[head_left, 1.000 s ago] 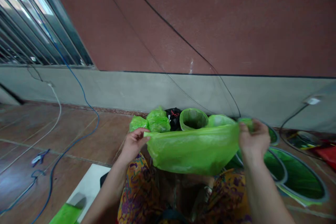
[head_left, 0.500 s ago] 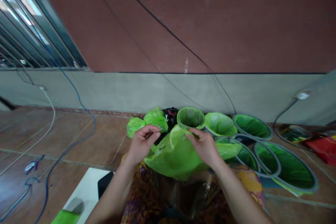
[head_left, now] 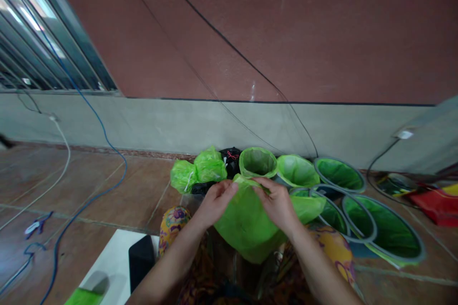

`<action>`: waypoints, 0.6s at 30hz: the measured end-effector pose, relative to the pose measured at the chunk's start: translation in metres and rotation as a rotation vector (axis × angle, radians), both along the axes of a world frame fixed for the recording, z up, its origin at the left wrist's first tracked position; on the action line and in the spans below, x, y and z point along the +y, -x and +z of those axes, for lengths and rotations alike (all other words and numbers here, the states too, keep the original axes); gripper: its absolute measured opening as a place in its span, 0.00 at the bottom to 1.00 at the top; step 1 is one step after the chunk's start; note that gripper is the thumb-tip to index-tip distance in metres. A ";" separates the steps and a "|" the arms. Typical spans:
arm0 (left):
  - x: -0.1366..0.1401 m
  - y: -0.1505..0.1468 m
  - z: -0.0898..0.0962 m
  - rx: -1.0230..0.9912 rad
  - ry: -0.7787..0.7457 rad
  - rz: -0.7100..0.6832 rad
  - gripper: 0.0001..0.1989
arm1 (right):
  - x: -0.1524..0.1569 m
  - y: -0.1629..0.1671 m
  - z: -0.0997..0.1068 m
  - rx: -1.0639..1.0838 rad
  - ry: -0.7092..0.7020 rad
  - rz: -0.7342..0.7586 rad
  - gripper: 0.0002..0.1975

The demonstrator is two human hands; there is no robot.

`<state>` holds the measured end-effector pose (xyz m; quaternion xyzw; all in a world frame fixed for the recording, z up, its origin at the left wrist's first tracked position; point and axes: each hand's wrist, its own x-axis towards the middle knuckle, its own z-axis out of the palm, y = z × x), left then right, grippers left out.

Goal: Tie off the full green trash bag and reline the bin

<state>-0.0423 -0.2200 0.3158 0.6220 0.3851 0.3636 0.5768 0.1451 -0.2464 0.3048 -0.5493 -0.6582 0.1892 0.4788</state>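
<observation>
From afar I see the left hand [head_left: 219,200] and right hand [head_left: 275,200] pinching the green bag [head_left: 250,231] by its top edge, fingertips close together, apparently so it hangs loose between the patterned knees [head_left: 176,224]

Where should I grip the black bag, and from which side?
Probably at the red tie near its top, from above: the black bag sits between a bulging green bag and a bin, with the wall behind.
</observation>
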 end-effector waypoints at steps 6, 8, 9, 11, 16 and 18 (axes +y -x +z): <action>0.005 -0.019 0.006 -0.152 0.198 -0.032 0.21 | -0.003 0.002 0.001 -0.168 0.007 0.053 0.13; 0.007 -0.019 0.002 -0.215 0.266 0.035 0.21 | -0.004 -0.001 0.003 -0.171 0.030 0.082 0.13; 0.009 -0.017 0.000 -0.239 0.281 0.078 0.21 | -0.005 -0.003 0.003 -0.164 0.036 0.084 0.12; 0.010 -0.011 -0.003 -0.276 0.298 0.143 0.21 | -0.006 -0.009 0.003 -0.137 0.035 0.061 0.11; -0.001 0.005 -0.002 -0.300 0.302 0.070 0.19 | -0.005 -0.019 -0.005 -0.077 0.023 -0.049 0.11; -0.007 0.008 0.001 -0.304 0.282 0.036 0.19 | -0.003 -0.021 -0.009 -0.083 0.044 -0.072 0.12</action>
